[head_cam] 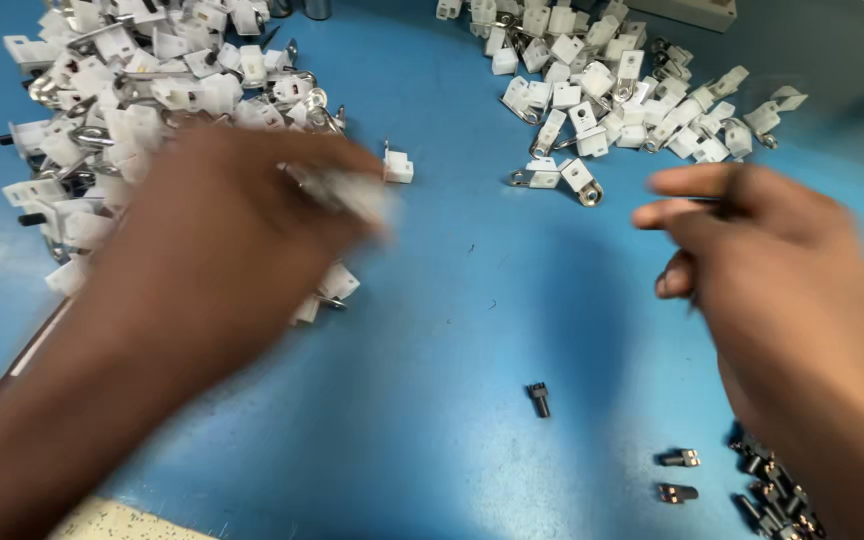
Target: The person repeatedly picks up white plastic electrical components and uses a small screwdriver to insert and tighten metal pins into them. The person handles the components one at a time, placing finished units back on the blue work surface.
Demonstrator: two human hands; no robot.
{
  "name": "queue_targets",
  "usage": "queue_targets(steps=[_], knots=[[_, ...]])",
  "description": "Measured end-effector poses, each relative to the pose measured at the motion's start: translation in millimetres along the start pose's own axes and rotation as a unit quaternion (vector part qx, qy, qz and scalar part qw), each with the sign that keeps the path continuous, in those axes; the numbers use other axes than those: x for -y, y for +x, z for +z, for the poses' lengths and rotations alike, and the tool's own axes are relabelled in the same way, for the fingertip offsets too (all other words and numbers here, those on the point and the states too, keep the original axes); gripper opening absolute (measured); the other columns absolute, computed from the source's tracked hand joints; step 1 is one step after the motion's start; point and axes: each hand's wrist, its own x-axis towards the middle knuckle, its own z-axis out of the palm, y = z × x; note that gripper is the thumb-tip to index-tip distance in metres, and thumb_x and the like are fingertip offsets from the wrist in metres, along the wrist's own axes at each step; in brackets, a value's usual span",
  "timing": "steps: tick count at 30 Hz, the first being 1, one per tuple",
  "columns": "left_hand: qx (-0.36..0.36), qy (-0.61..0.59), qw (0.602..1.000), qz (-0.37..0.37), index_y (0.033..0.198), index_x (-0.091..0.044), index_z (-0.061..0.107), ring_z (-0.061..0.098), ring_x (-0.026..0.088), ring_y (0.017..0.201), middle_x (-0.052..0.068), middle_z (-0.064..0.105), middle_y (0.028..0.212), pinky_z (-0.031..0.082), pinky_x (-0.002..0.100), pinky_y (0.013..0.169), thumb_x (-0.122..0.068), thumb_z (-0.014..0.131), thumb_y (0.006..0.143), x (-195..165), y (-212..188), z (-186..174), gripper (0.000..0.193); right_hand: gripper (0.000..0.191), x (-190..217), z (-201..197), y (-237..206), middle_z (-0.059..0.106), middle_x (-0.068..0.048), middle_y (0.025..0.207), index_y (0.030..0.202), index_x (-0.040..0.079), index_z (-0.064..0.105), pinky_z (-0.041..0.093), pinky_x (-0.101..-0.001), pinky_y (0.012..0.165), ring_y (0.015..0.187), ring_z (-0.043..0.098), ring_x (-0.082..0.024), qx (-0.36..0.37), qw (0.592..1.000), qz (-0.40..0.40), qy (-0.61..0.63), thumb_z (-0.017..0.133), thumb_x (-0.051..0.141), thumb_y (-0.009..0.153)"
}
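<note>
Head view smears the left hand (217, 235) with motion; its fingertips pinch a blurred white plastic clip with a metal tab (347, 195), just off the big left heap of white plastic clips (142, 90). Whether the right hand (762, 270) holds anything I cannot tell; its fingers curl loosely and its wrist hides part of the small dark metal pins (777, 495) at the table's (452, 330) lower right edge. A second white clip pile (612, 90) lies well beyond. One dark pin (540, 399) sits alone between the hands.
</note>
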Motion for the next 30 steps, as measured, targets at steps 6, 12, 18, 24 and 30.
queue_targets(steps=[6, 12, 18, 24, 30], knots=[[-0.228, 0.319, 0.868, 0.304, 0.121, -0.010, 0.077, 0.071, 0.036, 0.093, 0.019, 0.072, 0.124, 0.053, 0.049, 0.084, -0.030, 0.084, 0.083, 61, 65, -33, 0.044, 0.024, -5, 37, 56, 0.069, -0.010, 0.084, 0.103, 0.005, 0.074, 0.045, -0.0334, 0.071, 0.073, 0.060, -0.019, 0.026, 0.911, -0.093, -0.400, 0.076, 0.029, 0.096], [-0.110, 0.026, 0.976, 0.186, 0.116, -0.015, 0.077, 0.069, 0.023, 0.084, 0.008, 0.074, 0.103, 0.054, 0.041, 0.078, -0.047, 0.075, 0.090, 19, 26, 5, 0.041, 0.023, -2, 8, 13, 0.071, -0.008, 0.087, 0.103, 0.008, 0.078, 0.040, -0.0331, 0.049, 0.061, 0.051, -0.014, 0.017, 0.965, -0.080, -0.250, 0.081, 0.027, 0.091], [0.375, -0.462, 0.802, -0.055, 0.103, 0.005, 0.082, 0.077, 0.016, 0.075, 0.012, 0.083, 0.082, 0.063, 0.033, 0.074, -0.032, 0.081, 0.090, -31, -33, 66, 0.040, 0.027, -27, -35, -77, 0.078, -0.001, 0.092, 0.105, 0.012, 0.084, 0.053, -0.0192, 0.046, 0.066, 0.062, -0.005, 0.080, 0.960, -0.218, -0.157, 0.082, 0.030, 0.084], [0.342, -0.377, 0.860, -0.015, 0.099, -0.003, 0.080, 0.075, 0.013, 0.077, 0.007, 0.078, 0.079, 0.064, 0.033, 0.075, -0.032, 0.080, 0.088, -1, -36, 64, 0.031, 0.033, -53, -49, -101, 0.080, -0.004, 0.087, 0.109, 0.018, 0.087, 0.058, -0.0276, 0.077, 0.082, 0.075, -0.015, -0.048, 0.919, 0.095, -0.381, 0.088, 0.038, 0.083], [0.321, -0.349, 0.880, 0.010, 0.096, -0.004, 0.079, 0.072, 0.012, 0.074, 0.005, 0.076, 0.077, 0.063, 0.030, 0.069, -0.029, 0.082, 0.085, -13, -48, 56, 0.028, 0.039, -39, -31, -99, 0.078, 0.009, 0.086, 0.112, 0.030, 0.079, 0.058, -0.0275, 0.089, 0.090, 0.079, -0.010, 0.006, 0.777, 0.256, -0.575, 0.074, 0.060, 0.087]])
